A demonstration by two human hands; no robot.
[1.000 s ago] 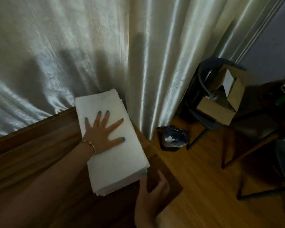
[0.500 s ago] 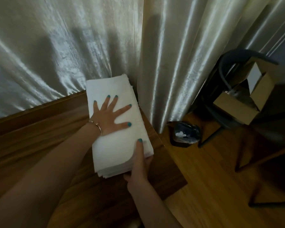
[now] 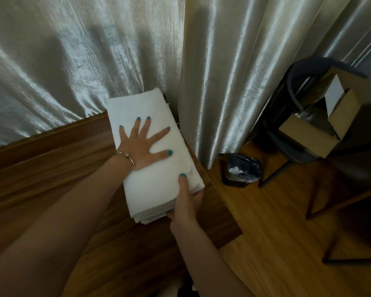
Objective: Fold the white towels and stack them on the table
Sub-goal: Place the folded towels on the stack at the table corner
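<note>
The stack of folded white towels (image 3: pixel 154 159) sits at the far right corner of the wooden table (image 3: pixel 51 181), its far end against the pale satin curtain (image 3: pixel 212 71). The left hand (image 3: pixel 145 146) lies flat on top, all 5 fingers spread and pressing down, gripping nothing. The right hand (image 3: pixel 187 202) clasps the near right corner of the stack, thumb on the top layer and fingers tucked out of sight at the side or beneath.

The main risk, as I judge it, is position. The stack's right edge runs just beside the table's right edge, and its near right corner sits close to the drop. A push to the right while squaring the layers could send that corner over the edge, and the towels could slide to the floor near the small dark bin (image 3: pixel 242 170).

A 2nd risk is the layers themselves. Their near ends look slightly staggered, so lifting the right corner while the left palm pins the middle could fan them apart or pull a fold open.

The curtain could also snag on the far end.
</note>
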